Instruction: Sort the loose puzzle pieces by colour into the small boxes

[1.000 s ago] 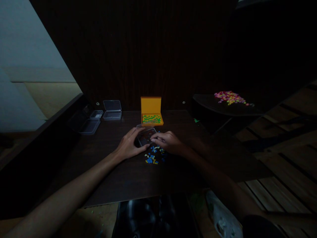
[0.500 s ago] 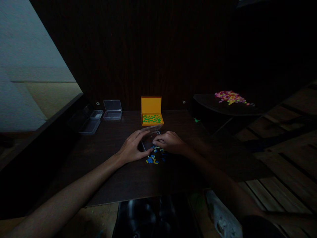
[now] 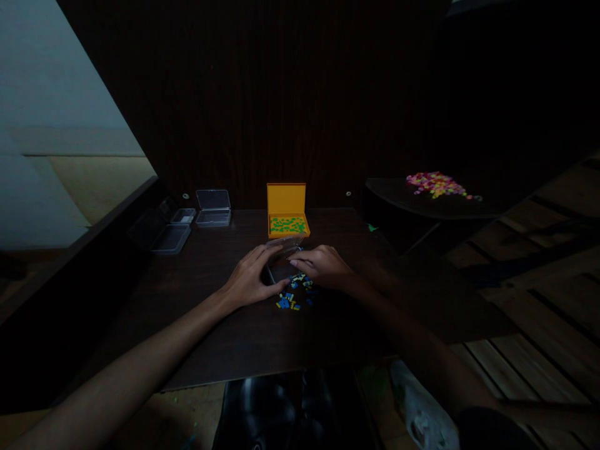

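Observation:
A clear plastic box [image 3: 278,267] with its lid [image 3: 285,241] raised sits in front of me on the dark table. My left hand [image 3: 253,275] grips its left side, thumb near me and fingers at the far side. Over the box's right part, my right hand [image 3: 321,265] has thumb and index finger brought together; whatever is between the fingertips is too small to make out. Small blue and yellow pieces [image 3: 285,302] lie loose on the table just nearer to me than the box, by my left thumb.
Behind the clear box stands an open yellow box [image 3: 286,199] with small green pieces [image 3: 288,224] inside. Clear plastic cases [image 3: 213,217] with raised lids are at the back left. A heap of pink and yellow pieces [image 3: 438,185] lies on a corner shelf [image 3: 398,198] at right.
My right hand's fingertips have shifted slightly, from curled down near the pieces to stretched leftward over the box. The left hand stays in place on the box.

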`<state>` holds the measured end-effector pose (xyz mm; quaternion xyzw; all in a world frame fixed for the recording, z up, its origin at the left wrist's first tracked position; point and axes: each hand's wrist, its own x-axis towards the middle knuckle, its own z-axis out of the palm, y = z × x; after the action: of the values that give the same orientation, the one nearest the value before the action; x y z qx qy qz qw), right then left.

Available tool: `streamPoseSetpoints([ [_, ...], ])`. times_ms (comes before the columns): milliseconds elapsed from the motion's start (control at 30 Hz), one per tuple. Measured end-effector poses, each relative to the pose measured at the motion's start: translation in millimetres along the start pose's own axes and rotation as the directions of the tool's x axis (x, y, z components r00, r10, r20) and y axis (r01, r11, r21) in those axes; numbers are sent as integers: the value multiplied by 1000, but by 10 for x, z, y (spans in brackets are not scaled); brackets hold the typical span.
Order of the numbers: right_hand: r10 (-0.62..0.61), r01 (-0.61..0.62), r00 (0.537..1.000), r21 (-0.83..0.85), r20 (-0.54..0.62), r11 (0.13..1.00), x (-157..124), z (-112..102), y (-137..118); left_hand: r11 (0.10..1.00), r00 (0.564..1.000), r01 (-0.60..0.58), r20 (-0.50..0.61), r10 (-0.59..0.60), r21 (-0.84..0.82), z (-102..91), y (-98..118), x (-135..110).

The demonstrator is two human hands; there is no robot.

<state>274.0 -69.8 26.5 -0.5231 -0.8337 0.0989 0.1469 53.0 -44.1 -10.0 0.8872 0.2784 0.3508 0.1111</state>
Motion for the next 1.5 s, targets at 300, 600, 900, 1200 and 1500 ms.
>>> streamPoseSetpoints([
  [300, -73, 70, 994, 44, 75, 997, -39, -54, 12, 1000, 1000, 27, 0, -27, 15, -16, -23, 1],
  [600, -13, 36, 983, -123, 183, 992, -57, -24, -9, 1000, 1000, -5, -10, 5, 2, -11, -20, 6],
  [900, 20, 11, 977, -144, 214, 989, -48, -42, -60, 1000, 1000, 21, 3, -21, -3, -9, -32, -4],
  [1200, 5, 12, 972, -70, 236, 997, -40, -16, -40, 1000, 1000, 3, 1, -3, 15, -8, -40, -12],
  [1500, 17, -11, 974, -29, 228, 1000, -23, 15, -33, 1000, 1000, -9, 10, 8, 27, 3, -49, -10],
])
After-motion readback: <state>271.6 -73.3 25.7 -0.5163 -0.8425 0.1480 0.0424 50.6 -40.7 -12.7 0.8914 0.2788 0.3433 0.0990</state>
